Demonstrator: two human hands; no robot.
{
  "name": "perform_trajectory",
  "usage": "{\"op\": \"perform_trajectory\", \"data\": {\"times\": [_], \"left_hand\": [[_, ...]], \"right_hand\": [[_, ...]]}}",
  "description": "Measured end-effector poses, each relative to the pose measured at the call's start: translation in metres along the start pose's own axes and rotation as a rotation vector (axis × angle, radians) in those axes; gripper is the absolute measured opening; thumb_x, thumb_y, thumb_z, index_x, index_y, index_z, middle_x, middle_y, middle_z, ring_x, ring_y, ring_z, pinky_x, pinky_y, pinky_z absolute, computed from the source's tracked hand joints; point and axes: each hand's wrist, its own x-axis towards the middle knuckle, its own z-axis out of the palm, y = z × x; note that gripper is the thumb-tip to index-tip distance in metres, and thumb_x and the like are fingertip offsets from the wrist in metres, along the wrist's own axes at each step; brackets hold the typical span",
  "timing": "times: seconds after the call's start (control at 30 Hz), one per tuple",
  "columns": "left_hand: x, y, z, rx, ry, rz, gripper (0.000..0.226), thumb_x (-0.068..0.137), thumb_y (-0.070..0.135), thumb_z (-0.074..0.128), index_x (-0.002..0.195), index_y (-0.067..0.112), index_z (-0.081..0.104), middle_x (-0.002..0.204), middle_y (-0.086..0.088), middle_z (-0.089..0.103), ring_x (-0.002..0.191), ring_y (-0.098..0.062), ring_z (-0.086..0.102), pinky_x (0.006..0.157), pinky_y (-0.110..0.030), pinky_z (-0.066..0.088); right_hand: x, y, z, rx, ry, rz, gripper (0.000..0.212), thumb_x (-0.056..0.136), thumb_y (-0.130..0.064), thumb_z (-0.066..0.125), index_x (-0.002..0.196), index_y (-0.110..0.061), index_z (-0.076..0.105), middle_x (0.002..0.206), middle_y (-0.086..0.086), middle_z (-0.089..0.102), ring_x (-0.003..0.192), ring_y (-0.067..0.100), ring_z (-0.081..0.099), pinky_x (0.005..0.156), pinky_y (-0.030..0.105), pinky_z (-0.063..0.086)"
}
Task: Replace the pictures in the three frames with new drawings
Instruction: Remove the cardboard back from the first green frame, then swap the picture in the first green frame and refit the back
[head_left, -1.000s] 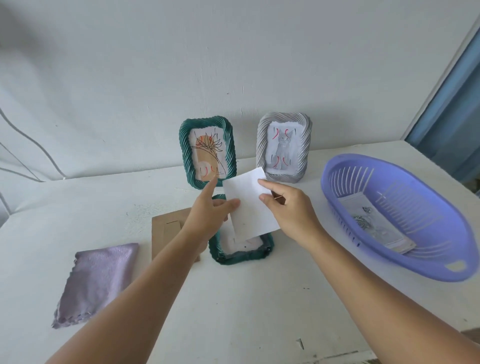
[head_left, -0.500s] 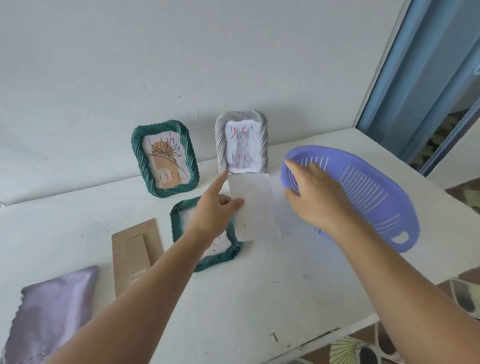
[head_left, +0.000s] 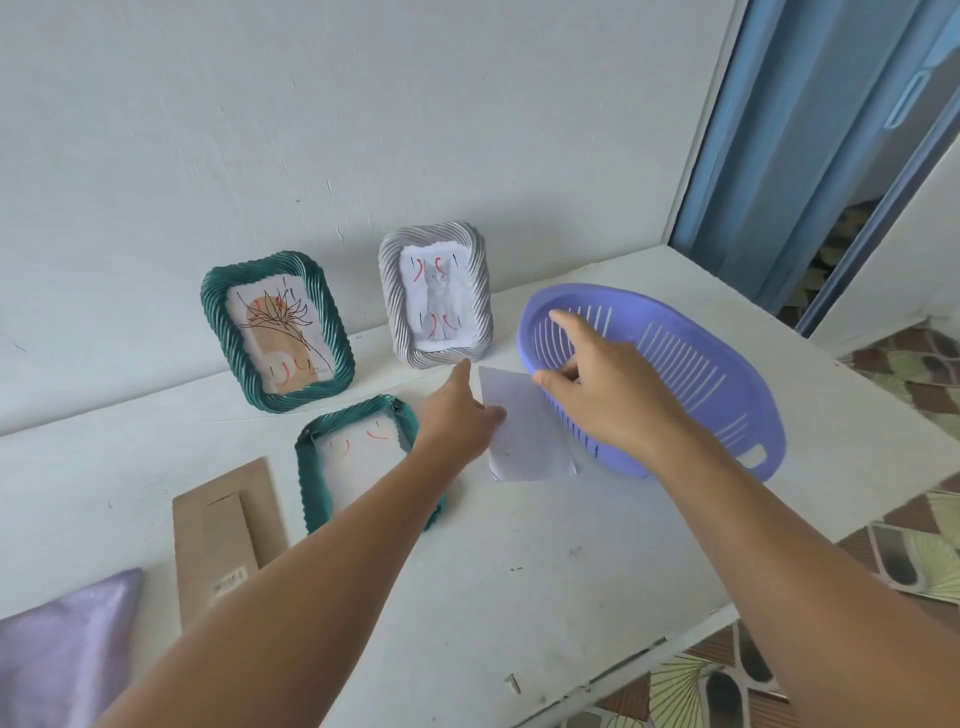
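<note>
From the head camera, the left hand (head_left: 460, 421) pinches the near-left edge of a white sheet (head_left: 524, 431), which lies on the tabletop (head_left: 519, 571) just right of the open green frame (head_left: 358, 457), long axis running away from the person. The right hand (head_left: 602, 384) hovers loosely open, holding nothing, over the near rim of the purple basket (head_left: 675, 374), just right of that sheet. I'd guess any new drawing sits in the basket, so the right grip is clearly nearer, though its inside is hidden here.

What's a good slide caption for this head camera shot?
Left hand pinches a white paper while right hand reaches over the purple basket.
</note>
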Motion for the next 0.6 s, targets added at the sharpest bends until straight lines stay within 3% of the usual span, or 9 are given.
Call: {"op": "perform_trajectory", "data": {"times": [0.17, 0.33, 0.43, 0.5, 0.6], "left_hand": [[0.0, 0.005, 0.012, -0.008, -0.017, -0.03, 0.086, 0.09, 0.022, 0.068, 0.161, 0.025, 0.02, 0.094, 0.001, 0.065, 0.1, -0.025, 0.065, 0.07, -0.03, 0.051], [-0.002, 0.005, 0.011, 0.004, -0.017, -0.01, 0.083, 0.092, 0.023, 0.067, 0.16, 0.024, 0.02, 0.09, 0.003, 0.064, 0.087, -0.019, 0.062, 0.056, -0.023, 0.043], [-0.002, 0.005, 0.009, 0.078, -0.031, 0.044, 0.083, 0.092, 0.026, 0.069, 0.16, 0.021, 0.022, 0.089, 0.001, 0.065, 0.093, -0.022, 0.063, 0.075, -0.033, 0.052], [-0.002, 0.004, 0.006, 0.182, -0.022, 0.089, 0.081, 0.094, 0.032, 0.068, 0.16, 0.018, 0.022, 0.107, -0.006, 0.067, 0.109, -0.026, 0.06, 0.092, -0.037, 0.05], [-0.004, 0.008, -0.002, 0.206, 0.061, 0.145, 0.07, 0.1, 0.036, 0.059, 0.158, 0.018, 0.026, 0.12, -0.008, 0.062, 0.119, -0.026, 0.055, 0.097, -0.035, 0.041]], "right_hand": [[-0.006, -0.003, 0.01, 0.012, -0.035, -0.011, 0.067, 0.098, -0.042, 0.06, 0.154, -0.028, 0.027, 0.099, -0.004, 0.074, 0.102, 0.026, 0.066, 0.089, 0.046, 0.052], [-0.008, -0.002, 0.01, 0.065, -0.027, -0.007, 0.067, 0.097, -0.042, 0.061, 0.154, -0.028, 0.029, 0.101, -0.008, 0.075, 0.102, 0.023, 0.067, 0.09, 0.047, 0.052], [-0.008, 0.0, 0.01, 0.102, -0.031, -0.002, 0.067, 0.096, -0.043, 0.062, 0.154, -0.029, 0.03, 0.1, -0.01, 0.075, 0.101, 0.02, 0.067, 0.091, 0.046, 0.053], [-0.007, 0.002, 0.008, 0.133, -0.04, 0.021, 0.066, 0.096, -0.047, 0.062, 0.153, -0.031, 0.032, 0.097, -0.011, 0.074, 0.099, 0.017, 0.067, 0.091, 0.041, 0.052], [-0.003, 0.009, 0.001, 0.156, -0.056, 0.075, 0.058, 0.099, -0.051, 0.055, 0.15, -0.034, 0.036, 0.096, -0.009, 0.069, 0.098, 0.017, 0.064, 0.087, 0.036, 0.048]]}}
